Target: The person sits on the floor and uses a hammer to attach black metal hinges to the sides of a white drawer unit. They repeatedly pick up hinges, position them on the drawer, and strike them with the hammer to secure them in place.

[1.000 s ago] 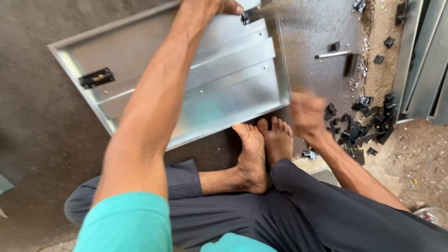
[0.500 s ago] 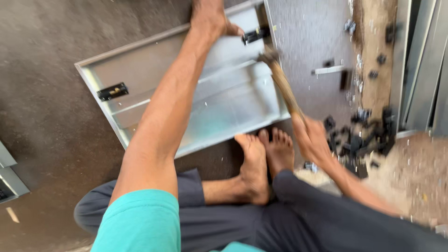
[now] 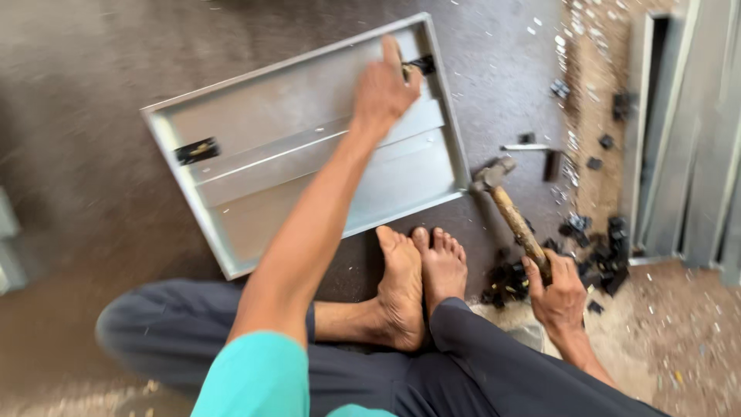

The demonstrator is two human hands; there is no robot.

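We sit cross-legged on a dark concrete floor (image 3: pixel 93 116), bare feet (image 3: pixel 421 282) together in front of us, and just beyond our toes lies a shallow grey sheet-metal tray panel (image 3: pixel 309 162), tilted across the view with its raised rim facing up and a folded rib running along its length. To the far right, grey metal frames (image 3: pixel 679 139) lean upright against the edge of the floor. Our left hand (image 3: pixel 384 91) reaches out over the panel's far corner, fingers curled down beside a small black hinge bracket (image 3: pixel 421 66) fixed there; we cannot tell whether it pinches anything. A matching black bracket (image 3: pixel 197 150) sits at the panel's opposite end. Our right hand (image 3: pixel 557 287) is wrapped tight around the wooden handle of a hammer (image 3: pixel 513 212), whose metal head hangs just off the panel's near right corner, apart from the rim. A heap of small black plastic parts (image 3: pixel 594 255) lies scattered near that hand.
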